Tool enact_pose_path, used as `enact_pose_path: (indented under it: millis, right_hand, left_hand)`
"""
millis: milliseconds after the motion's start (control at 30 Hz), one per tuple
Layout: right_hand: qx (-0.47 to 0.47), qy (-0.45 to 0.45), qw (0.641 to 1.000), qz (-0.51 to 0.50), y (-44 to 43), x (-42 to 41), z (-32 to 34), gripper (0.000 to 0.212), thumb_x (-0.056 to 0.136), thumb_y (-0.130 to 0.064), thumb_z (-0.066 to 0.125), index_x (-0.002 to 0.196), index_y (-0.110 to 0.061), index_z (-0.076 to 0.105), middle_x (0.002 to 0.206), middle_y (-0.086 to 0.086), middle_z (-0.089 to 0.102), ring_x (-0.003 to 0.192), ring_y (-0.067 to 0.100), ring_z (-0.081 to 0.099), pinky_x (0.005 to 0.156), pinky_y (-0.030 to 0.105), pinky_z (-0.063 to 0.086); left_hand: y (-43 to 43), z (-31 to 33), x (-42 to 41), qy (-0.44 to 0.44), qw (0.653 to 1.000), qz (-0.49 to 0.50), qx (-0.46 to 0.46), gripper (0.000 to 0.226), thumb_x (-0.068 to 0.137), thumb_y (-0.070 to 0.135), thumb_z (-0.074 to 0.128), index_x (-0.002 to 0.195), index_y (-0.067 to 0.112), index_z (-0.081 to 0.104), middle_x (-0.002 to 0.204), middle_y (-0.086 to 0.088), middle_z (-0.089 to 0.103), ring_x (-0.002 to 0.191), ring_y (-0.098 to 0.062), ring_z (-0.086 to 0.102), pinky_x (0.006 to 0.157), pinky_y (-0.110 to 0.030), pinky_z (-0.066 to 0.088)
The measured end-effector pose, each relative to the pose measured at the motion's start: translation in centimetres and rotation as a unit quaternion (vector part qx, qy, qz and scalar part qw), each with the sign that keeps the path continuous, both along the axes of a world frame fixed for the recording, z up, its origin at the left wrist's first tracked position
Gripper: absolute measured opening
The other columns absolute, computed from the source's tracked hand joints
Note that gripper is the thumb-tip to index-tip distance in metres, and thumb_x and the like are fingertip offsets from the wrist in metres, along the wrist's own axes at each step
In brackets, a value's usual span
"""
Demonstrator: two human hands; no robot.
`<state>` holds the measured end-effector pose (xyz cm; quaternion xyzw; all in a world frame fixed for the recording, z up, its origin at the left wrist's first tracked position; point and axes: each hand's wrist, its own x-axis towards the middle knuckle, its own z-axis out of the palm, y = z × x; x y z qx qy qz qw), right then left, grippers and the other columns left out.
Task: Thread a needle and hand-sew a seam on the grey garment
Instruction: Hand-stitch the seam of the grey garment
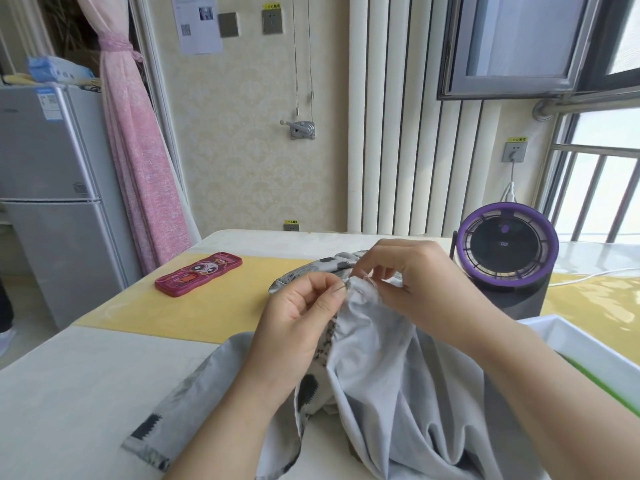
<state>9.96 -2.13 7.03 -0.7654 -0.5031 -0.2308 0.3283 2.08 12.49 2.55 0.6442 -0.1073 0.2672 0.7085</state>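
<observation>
Grey cloth, the garment (pixel 381 368), lies heaped on the near part of the table (pixel 86 382). Its top fold is lifted between my two hands, and one patterned end trails off to the far side.

My left hand (pixel 301 306) has its fingers (pixel 325 285) pinched narrow on the needle (pixel 341 288), whose tip sits at the fold. My right hand (pixel 415 271) has its fingers (pixel 367 268) curled close, nipping the cloth edge just right of the needle.

I judge the threading done, since the needle is already at the cloth and a faint pale line that may be thread shows by my right fingers. The seam is under way. Gathered folds hide the stitches, so I cannot tell how much of it is sewn or left. Knotting off and cutting the thread would come last.

A white tray (pixel 568 344) sits at the near right of the table, and something green shows at its edge. Most of its inside is cut off from view. A pink case (pixel 198 274) lies flat and closed to the far left on the yellow mat (pixel 166 313), its contents hidden.
</observation>
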Motion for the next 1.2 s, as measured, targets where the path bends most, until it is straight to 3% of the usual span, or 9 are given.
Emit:
enact_pose_path:
  millis: [233,300,400,533,667,900,1000,1100,1200]
  right_hand:
    - [0.039,0.000,0.999,-0.012,0.4,-0.5,0.1,0.018,0.073,-0.005,0.056,0.077,-0.011,0.073,0.069,-0.002,0.067,0.075,0.008,0.058,0.066,0.009,0.044]
    - [0.040,0.005,0.999,-0.008,0.8,-0.9,0.1,0.019,0.075,-0.001,0.060,0.080,-0.011,0.074,0.072,-0.005,0.069,0.075,0.002,0.060,0.066,0.004,0.042]
    - [0.079,0.055,0.995,-0.023,0.5,-1.1,0.3,0.019,0.084,-0.003,0.066,0.096,-0.015,0.074,0.089,-0.010,0.071,0.085,-0.013,0.058,0.073,0.000,0.039]
    - [0.067,0.023,0.997,-0.002,0.4,-1.5,0.7,0.017,0.085,-0.022,0.064,0.099,-0.023,0.073,0.107,-0.011,0.065,0.103,0.006,0.057,0.088,0.016,0.043]
    - [0.043,-0.040,0.998,-0.002,1.6,-1.6,-0.2,0.012,0.082,-0.024,0.064,0.088,-0.025,0.074,0.100,-0.011,0.065,0.093,0.018,0.057,0.078,0.034,0.051]
    - [0.033,-0.064,0.997,0.021,1.3,-0.5,-0.8,0.014,0.084,-0.030,0.062,0.088,-0.025,0.074,0.100,-0.009,0.065,0.092,0.019,0.058,0.072,0.040,0.052]
    - [0.054,-0.067,0.996,0.024,1.4,-0.4,-0.7,0.019,0.085,-0.032,0.059,0.084,-0.021,0.074,0.096,-0.011,0.063,0.091,0.020,0.057,0.076,0.034,0.049]
    - [0.074,-0.016,0.996,0.049,1.5,-1.1,-0.6,0.014,0.087,-0.027,0.061,0.084,-0.019,0.071,0.095,-0.016,0.062,0.096,0.014,0.057,0.084,0.024,0.045]
    - [0.133,0.159,0.973,0.105,1.7,-2.3,0.1,0.008,0.089,-0.017,0.062,0.082,-0.021,0.062,0.090,-0.010,0.072,0.092,0.007,0.066,0.083,0.027,0.051]
  left_hand:
    - [0.4,-0.2,0.4,0.016,1.000,0.015,-0.019,0.004,0.081,0.024,0.069,0.078,0.026,0.072,0.079,0.005,0.068,0.081,-0.008,0.061,0.078,-0.019,0.049]
    - [0.5,-0.4,0.6,0.017,0.999,0.020,-0.037,0.010,0.079,0.025,0.063,0.079,0.028,0.072,0.084,-0.002,0.070,0.085,-0.015,0.062,0.083,-0.026,0.049]
    - [0.3,-0.4,0.7,0.023,0.998,0.020,-0.056,0.004,0.081,0.024,0.069,0.081,0.020,0.070,0.085,-0.003,0.070,0.084,-0.014,0.062,0.081,-0.024,0.050]
    - [0.0,-0.5,1.0,0.025,0.995,0.050,-0.088,0.016,0.082,0.020,0.060,0.088,0.007,0.066,0.085,-0.006,0.071,0.081,-0.013,0.064,0.075,-0.021,0.052]
    - [-0.1,-0.3,1.0,0.033,0.993,0.044,-0.108,0.017,0.087,0.009,0.057,0.099,0.001,0.064,0.098,-0.013,0.070,0.087,-0.012,0.066,0.079,-0.018,0.052]
    - [0.0,-0.5,1.2,0.041,0.991,0.034,-0.122,0.031,0.072,0.026,0.065,0.095,0.004,0.065,0.093,-0.009,0.070,0.088,-0.014,0.065,0.085,-0.025,0.050]
    - [-0.1,-0.6,1.4,0.051,0.992,0.045,-0.110,0.015,0.081,0.015,0.064,0.092,0.005,0.064,0.086,-0.001,0.071,0.084,-0.009,0.064,0.079,-0.019,0.050]
    - [0.1,-0.9,1.5,0.063,0.989,0.092,-0.097,0.006,0.088,0.011,0.062,0.090,0.006,0.065,0.084,-0.002,0.070,0.078,-0.008,0.063,0.073,-0.017,0.050]
    - [0.7,-1.2,1.9,0.072,0.979,0.175,-0.078,0.008,0.089,0.013,0.062,0.093,0.007,0.065,0.087,-0.006,0.069,0.078,-0.010,0.062,0.071,-0.017,0.049]
